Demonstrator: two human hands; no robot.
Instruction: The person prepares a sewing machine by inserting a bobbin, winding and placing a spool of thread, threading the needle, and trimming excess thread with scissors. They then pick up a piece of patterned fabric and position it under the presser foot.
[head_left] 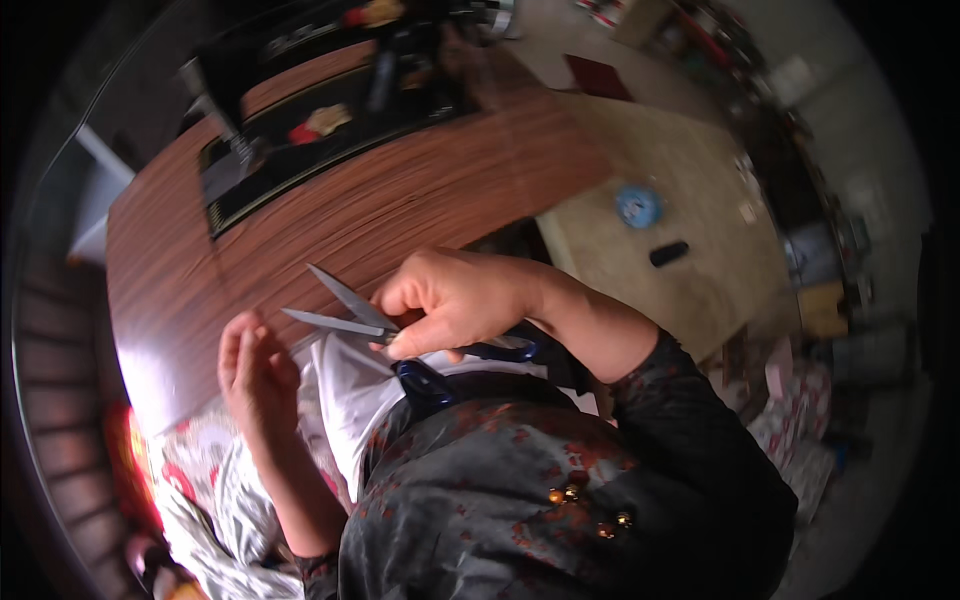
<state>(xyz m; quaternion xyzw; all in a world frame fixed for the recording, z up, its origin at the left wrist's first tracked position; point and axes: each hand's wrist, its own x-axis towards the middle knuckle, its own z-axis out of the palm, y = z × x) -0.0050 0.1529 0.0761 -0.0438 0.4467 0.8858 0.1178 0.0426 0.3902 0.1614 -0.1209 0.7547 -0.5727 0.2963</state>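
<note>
Two hands work over a white cloth [345, 385] at the near edge of a brown wooden table [400, 200]. The right hand [455, 300] is closed around the blue handles of a pair of scissors [375, 320], thumb and fingers wrapped tight; the blades stand apart in a narrow V, tips pointing left and up over the tabletop. The left hand [255, 370] is open, fingers loosely together and slightly curled, palm turned toward the blades; it lies on or just above the cloth's left part, and I cannot tell whether it pinches the fabric or only steadies it. The cloth lies between the two hands, partly under the scissors and partly hidden by the dark patterned sleeve [560, 480] below. As a judgement, the cutting looks to be at an early or middle point: the blades are open as if set for a bite, but the picture is too blurred to show a cut edge or any loose piece, so how much is already cut cannot be told. What seems left is to close the blades through the fabric. Farther back on the table lie a dark tray [330, 130] with small things, and a blue round thing [638, 206] rests on the pale floor to the right.
</note>
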